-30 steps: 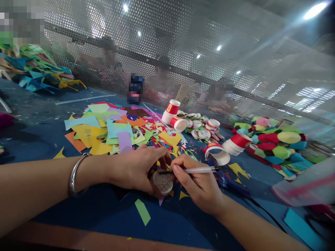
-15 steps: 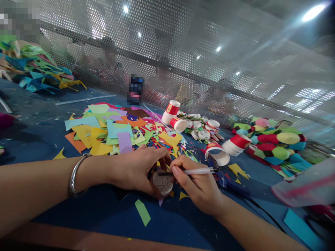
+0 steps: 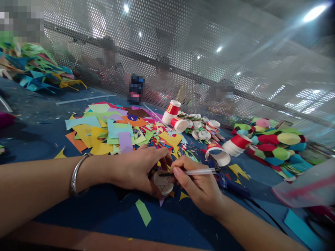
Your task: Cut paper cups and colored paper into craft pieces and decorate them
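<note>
Head view: by near edge of surface (image 3: 188, 226), left fingers (image 3: 164, 157) half-curled round line-marked disc (image 3: 163, 186); right fingers (image 3: 179, 173) pinch pen (image 3: 199, 171). Disc likely light, stiff, crushable; grip rim gently.

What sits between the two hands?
In the head view, a white disc with dark lines, held in the left hand; the pen in the right hand reaches over it. Paper scraps show around it.

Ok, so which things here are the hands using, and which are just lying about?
In use: pen, in the right hand; lined white round piece, in the left hand.

Apparently lying about: paper scraps, paper cups, green strip, blue corded tool.
</note>
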A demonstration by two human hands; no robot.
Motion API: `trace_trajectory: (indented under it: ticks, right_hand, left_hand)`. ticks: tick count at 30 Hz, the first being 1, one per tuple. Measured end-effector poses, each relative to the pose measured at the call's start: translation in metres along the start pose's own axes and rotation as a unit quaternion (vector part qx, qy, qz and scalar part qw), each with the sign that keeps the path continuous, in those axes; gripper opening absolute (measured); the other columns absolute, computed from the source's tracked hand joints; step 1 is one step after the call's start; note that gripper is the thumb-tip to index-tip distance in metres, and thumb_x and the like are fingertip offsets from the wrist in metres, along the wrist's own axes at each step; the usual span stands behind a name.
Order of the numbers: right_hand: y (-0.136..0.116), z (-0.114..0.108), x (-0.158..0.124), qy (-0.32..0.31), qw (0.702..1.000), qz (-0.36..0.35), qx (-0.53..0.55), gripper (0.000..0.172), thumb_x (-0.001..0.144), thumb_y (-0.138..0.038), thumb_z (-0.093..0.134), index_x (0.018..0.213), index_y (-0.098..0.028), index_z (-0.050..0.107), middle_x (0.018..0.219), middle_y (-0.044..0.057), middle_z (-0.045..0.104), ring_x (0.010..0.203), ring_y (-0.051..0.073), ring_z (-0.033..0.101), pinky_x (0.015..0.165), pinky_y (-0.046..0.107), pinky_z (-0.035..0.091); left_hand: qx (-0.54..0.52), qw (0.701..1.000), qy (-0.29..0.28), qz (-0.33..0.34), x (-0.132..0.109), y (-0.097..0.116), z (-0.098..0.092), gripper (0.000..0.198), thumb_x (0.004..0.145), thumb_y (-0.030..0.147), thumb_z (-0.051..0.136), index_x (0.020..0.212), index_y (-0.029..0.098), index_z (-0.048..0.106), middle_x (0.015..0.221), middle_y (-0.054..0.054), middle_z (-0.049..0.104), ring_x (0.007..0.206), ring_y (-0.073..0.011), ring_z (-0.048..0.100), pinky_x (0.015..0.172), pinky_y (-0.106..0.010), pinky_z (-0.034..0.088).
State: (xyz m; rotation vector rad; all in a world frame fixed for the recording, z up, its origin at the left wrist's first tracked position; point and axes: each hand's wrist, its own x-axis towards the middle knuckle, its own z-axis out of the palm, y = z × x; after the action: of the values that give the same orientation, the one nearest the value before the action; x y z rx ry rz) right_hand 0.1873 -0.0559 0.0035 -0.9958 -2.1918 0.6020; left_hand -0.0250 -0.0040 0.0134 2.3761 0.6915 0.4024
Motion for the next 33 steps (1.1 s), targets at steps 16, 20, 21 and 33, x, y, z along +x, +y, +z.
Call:
trace_trajectory:
  ticks: [16,20,21,33]
  right_hand:
    - [0.0000,0.0016,-0.0002,-0.007,1.000,0.000,0.009,0.017,0.100,-0.024,0.044,0.092,-0.019,0.058,0.074,0.000,0.057,0.063,0.013,0.051,0.058,0.028,0.041]
    - [-0.0005,0.0025,0.0008,-0.012,1.000,-0.001,0.009,0.016,0.100,-0.024,0.045,0.092,-0.019,0.058,0.074,0.000,0.056,0.063,0.013,0.051,0.058,0.028,0.041]
    - [-0.0006,0.0026,0.0011,-0.013,1.000,-0.002,0.010,0.016,0.100,-0.024,0.045,0.092,-0.019,0.058,0.075,0.000,0.057,0.063,0.013,0.051,0.058,0.028,0.041]
    - [-0.0013,-0.0009,-0.0001,-0.005,1.000,-0.005,0.011,0.018,0.099,-0.022,0.044,0.089,-0.019,0.058,0.074,0.000,0.057,0.063,0.013,0.050,0.058,0.028,0.041]
  left_hand:
    - [0.002,1.000,-0.005,-0.017,0.0003,-0.0005,0.0001,0.065,0.061,0.049,0.081,0.115,0.022,0.055,0.105,-0.005,0.066,0.088,-0.0239,0.060,0.076,-0.035,0.038]
    - [0.002,1.000,-0.004,-0.020,0.0004,-0.0014,0.0007,0.064,0.061,0.049,0.080,0.113,0.022,0.056,0.105,-0.005,0.066,0.090,-0.0243,0.059,0.074,-0.034,0.038]
    - [0.002,1.000,-0.002,-0.019,0.0004,-0.0016,0.0008,0.064,0.061,0.048,0.080,0.113,0.022,0.056,0.104,-0.005,0.065,0.089,-0.0240,0.059,0.074,-0.034,0.038]
    - [-0.025,0.999,-0.014,-0.018,-0.0001,-0.0008,-0.0003,0.063,0.061,0.045,0.082,0.114,0.024,0.056,0.108,-0.003,0.067,0.092,-0.0235,0.060,0.075,-0.032,0.038]
